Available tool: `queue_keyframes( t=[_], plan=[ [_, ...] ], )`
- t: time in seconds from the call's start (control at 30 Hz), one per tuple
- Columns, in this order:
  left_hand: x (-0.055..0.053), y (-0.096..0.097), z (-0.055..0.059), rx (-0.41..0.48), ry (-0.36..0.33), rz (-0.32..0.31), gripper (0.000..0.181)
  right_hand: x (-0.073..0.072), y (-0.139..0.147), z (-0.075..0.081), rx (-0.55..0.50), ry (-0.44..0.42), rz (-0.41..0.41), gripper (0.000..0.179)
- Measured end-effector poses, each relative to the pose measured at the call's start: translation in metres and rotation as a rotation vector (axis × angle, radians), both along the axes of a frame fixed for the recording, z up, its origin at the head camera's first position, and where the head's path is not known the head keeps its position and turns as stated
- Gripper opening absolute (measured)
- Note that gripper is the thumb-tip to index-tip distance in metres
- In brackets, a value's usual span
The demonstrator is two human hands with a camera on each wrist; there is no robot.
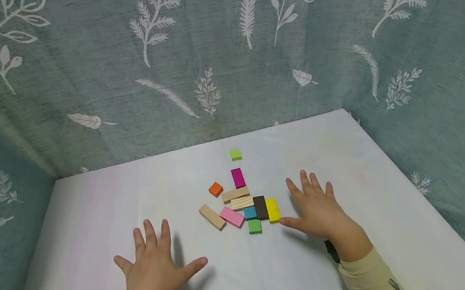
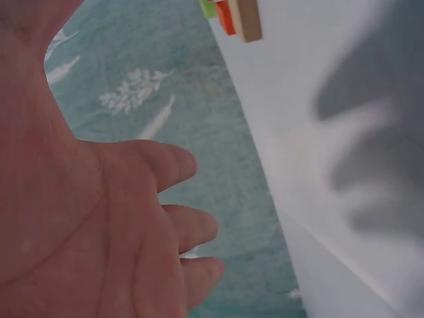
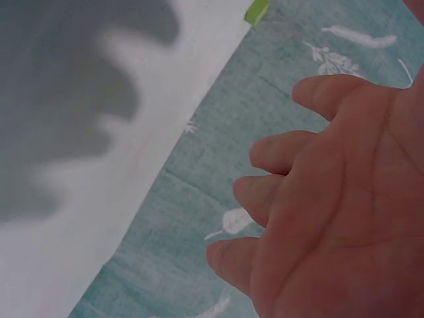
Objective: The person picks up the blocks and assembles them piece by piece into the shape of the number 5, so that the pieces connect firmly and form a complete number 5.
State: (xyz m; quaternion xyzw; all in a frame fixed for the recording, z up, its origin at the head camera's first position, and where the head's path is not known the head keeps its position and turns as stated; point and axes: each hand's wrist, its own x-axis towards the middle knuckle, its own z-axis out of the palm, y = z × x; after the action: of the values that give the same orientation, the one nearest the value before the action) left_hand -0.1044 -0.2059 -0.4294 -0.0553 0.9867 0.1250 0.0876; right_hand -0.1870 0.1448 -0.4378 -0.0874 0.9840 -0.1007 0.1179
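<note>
Several coloured wooden blocks lie mid-table in the head view. A yellow block lies beside a dark brown block, with a blue block and a green block to their left. Further left are a pink block and a plain wood block. My right hand is spread palm down, its thumb tip close to the yellow block; whether they touch I cannot tell. My left hand, fingers splayed, hovers left of the blocks above its shadow. Both palms hold nothing in the wrist views.
Behind the cluster are two more plain wood blocks, an orange block, a magenta block and a light green block. The white table meets a green leaf-patterned cloth at the back and both sides.
</note>
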Motion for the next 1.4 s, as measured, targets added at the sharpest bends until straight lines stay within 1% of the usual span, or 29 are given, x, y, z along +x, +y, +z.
queue_keyframes(
  t=[0.17,0.4,0.5,0.67,0.77,0.9,1.03,1.4],
  plan=[
    [-0.0014,0.0010,-0.0020,-0.004,0.002,-0.002,0.135,0.0000,0.0017,-0.0013,0.001,0.000,-0.005,0.104],
    [-0.0022,0.0006,-0.0051,-0.003,-0.007,0.003,0.134,-0.0017,0.0012,-0.0026,-0.009,0.018,0.015,0.104],
    [0.0002,-0.0005,-0.0060,-0.004,-0.001,0.007,0.133,-0.0031,-0.0008,-0.0031,-0.007,0.020,0.022,0.104],
    [0.0022,-0.0006,-0.0046,-0.021,0.022,0.007,0.132,-0.0044,-0.0023,-0.0045,-0.008,0.014,0.027,0.105],
    [0.0025,0.0016,-0.0026,-0.026,0.024,0.003,0.132,-0.0033,-0.0010,-0.0052,-0.011,0.015,0.026,0.105],
    [0.0034,0.0047,0.0000,-0.032,0.009,0.008,0.132,-0.0009,0.0012,-0.0057,-0.014,0.022,0.027,0.104],
    [0.0026,0.0060,0.0002,-0.039,-0.003,0.015,0.132,0.0006,0.0015,-0.0053,-0.022,0.029,0.029,0.103],
    [0.0019,0.0042,-0.0050,-0.033,-0.005,0.018,0.132,0.0004,-0.0037,-0.0012,-0.006,0.010,0.021,0.104]
  ],
)
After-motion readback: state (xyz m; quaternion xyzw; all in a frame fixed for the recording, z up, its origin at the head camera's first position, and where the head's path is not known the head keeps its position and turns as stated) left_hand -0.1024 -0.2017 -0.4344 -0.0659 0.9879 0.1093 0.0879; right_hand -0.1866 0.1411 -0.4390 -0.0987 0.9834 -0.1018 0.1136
